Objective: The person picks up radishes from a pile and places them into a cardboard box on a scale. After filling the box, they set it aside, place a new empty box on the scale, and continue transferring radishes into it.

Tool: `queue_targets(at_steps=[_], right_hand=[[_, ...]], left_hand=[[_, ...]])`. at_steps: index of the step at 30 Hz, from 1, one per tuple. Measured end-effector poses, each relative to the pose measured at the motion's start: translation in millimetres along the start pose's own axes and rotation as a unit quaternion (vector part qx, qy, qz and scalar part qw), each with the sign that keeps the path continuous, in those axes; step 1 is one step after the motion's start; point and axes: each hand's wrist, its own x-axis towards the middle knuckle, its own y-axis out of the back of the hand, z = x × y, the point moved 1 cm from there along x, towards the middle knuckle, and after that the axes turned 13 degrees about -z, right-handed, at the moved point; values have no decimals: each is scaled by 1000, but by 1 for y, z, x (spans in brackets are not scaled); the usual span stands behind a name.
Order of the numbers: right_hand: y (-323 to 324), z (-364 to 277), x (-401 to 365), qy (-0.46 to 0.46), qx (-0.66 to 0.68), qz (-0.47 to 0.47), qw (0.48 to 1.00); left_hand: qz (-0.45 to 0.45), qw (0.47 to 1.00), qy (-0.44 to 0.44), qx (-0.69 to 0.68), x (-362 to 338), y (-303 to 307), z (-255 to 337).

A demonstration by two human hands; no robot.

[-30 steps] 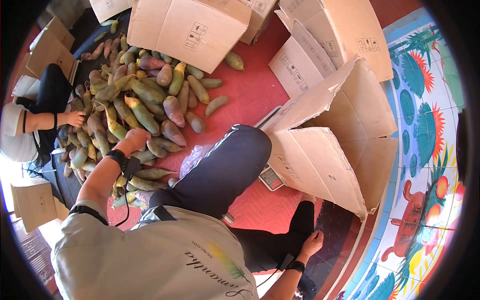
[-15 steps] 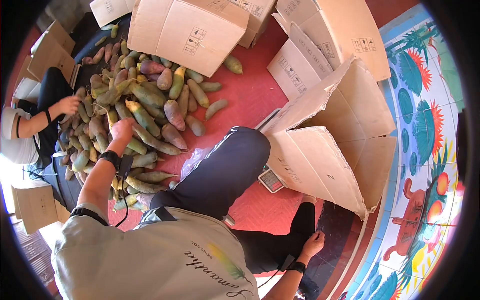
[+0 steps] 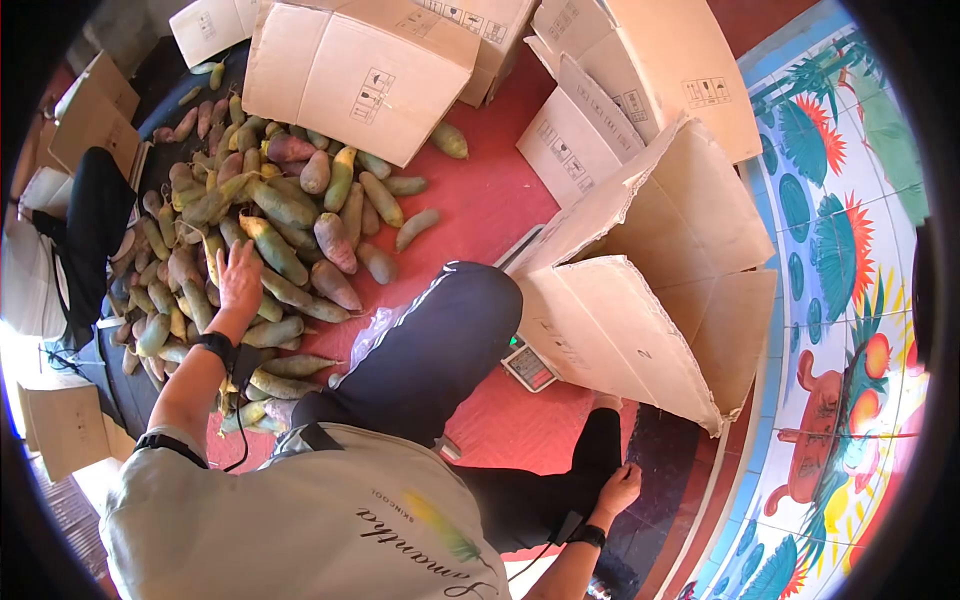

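Note:
My left hand (image 3: 240, 283) is over a big pile of long green and purple radishes (image 3: 322, 238), its fingers spread and nothing held. A radish with an orange-yellow end (image 3: 273, 250) lies just beyond the fingertips. My right hand (image 3: 621, 488) rests beside my right lower leg, fingers curled in, with no object showing in it. Dark bands circle both wrists. In front of my bent left knee, an open cardboard box (image 3: 610, 310) stands on a scale (image 3: 527, 368) with a small keypad and display.
More cardboard boxes (image 3: 360, 80) stand at the far side, one up against the pile. Another person's dark-clad leg (image 3: 95, 220) shows at the left. Clear plastic (image 3: 375, 335) lies by my knee on the red floor (image 3: 470, 210). Painted tiles (image 3: 830, 300) cover the right wall.
My left hand has gone from pinched fingers among the radishes to spread fingers above them. The other person's hand at the left has left the view. The whole view has shifted slightly.

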Motion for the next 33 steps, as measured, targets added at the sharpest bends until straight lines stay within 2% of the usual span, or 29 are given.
queue_targets(at_steps=[2,3,5,7,9,11,13,15,17,19,23,25,27,29,31,33], right_hand=[[2,-3,-1,-2,6,-3,1000],[4,-5,-1,-5,10,-8,1000],[4,-4,-1,-11,12,-13,1000],[4,-3,-2,-19,13,-20,1000],[3,-2,-3,-17,19,-13,1000],[3,-1,-3,-8,17,-4,1000],[3,0,-3,-4,13,6,1000],[3,1,-3,-12,5,-15,1000],[5,-3,-2,-15,3,-3,1000],[7,-8,-1,-4,10,-2,1000],[5,-5,-3,-9,10,-2,1000],[6,-7,-1,-6,19,-11,1000],[6,-6,-2,10,6,-1,1000],[3,-5,-1,12,15,4,1000],[4,-3,-2,-2,8,-7,1000],[1,0,1,6,9,-12,1000]], left_hand=[[72,996,-55,-3,-7,-1,7],[74,996,-54,-4,-10,-5,11],[23,988,-150,-4,-22,-16,22],[-131,965,-224,-37,-40,-46,27],[-352,901,-235,98,-60,-72,35],[-414,879,-236,25,-88,-112,19],[-518,817,-244,65,-108,-129,6],[-478,843,-238,66,-124,-118,0],[-429,871,-224,87,-132,-145,-9],[-397,882,-225,116,-133,-146,-6],[-429,859,-205,191,-126,-161,-2],[-481,823,-230,194,-118,-117,12],[-465,833,-233,187,-121,-130,4],[-522,824,-198,97,-120,-135,-2],[-523,817,-218,112,-116,-123,-2],[-479,852,-201,68,-109,-120,-5]])
